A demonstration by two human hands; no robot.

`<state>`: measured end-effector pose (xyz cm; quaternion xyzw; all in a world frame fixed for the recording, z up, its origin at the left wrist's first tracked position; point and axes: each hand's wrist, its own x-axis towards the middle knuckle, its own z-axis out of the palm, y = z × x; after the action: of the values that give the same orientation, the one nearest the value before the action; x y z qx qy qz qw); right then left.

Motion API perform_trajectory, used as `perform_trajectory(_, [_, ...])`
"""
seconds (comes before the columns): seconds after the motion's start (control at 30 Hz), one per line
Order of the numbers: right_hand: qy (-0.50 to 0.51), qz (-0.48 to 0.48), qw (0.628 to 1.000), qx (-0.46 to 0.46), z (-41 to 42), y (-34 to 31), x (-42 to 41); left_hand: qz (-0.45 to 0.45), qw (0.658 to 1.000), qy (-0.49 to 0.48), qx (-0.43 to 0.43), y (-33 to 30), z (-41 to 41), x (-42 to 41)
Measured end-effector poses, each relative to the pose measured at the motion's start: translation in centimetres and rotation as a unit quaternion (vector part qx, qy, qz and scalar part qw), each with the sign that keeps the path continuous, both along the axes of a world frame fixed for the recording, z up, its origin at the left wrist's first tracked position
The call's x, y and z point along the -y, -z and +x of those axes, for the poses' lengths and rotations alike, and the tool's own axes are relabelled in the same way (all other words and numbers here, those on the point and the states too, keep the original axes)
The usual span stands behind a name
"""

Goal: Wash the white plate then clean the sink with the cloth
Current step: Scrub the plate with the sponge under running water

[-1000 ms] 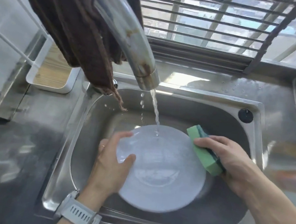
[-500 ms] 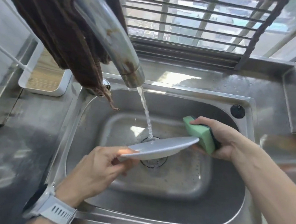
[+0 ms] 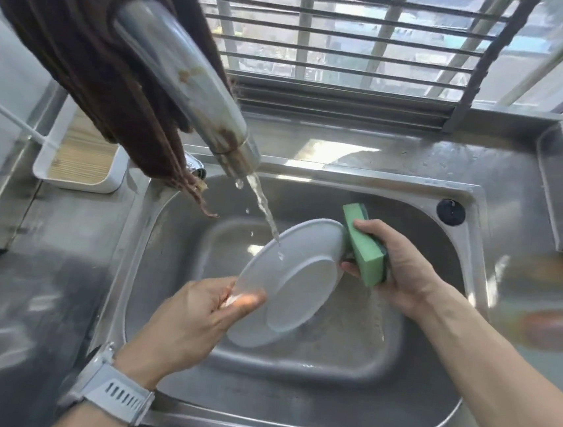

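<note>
Your left hand (image 3: 191,318) pinching one tilted plate (image 3: 287,279) under the tap (image 3: 189,84), your right hand (image 3: 395,262) gripping one sponge (image 3: 363,245), one cloth (image 3: 83,39) draped above.

I see the white plate (image 3: 287,282) tilted steeply over the basin of the steel sink (image 3: 339,422), its underside with the raised foot ring turned toward me, its lower-left rim pinched in my left hand (image 3: 190,321) while the tap's stream strikes its upper-left rim. The dark brown cloth (image 3: 83,42) hangs draped over the tap at the upper left, its frayed corner dangling above the sink's back-left corner, apart from the plate. The sink is wet, with water running across its floor beneath the plate.
</note>
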<state>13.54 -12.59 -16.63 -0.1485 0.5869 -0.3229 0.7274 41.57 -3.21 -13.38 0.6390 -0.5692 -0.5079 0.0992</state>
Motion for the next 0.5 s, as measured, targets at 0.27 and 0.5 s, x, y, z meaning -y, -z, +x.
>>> perform_trajectory(0.27, [-0.029,-0.086,0.972,-0.217,2.1,-0.2,-1.2,0.032,0.963,-0.138,-0.229,0.2,-2.5,-0.1])
perform_trajectory(0.5, [-0.164,-0.379,0.821,-0.394,9.0,-1.0,-7.2,0.002,0.946,-0.247,-0.211,1.5,-4.7,0.0])
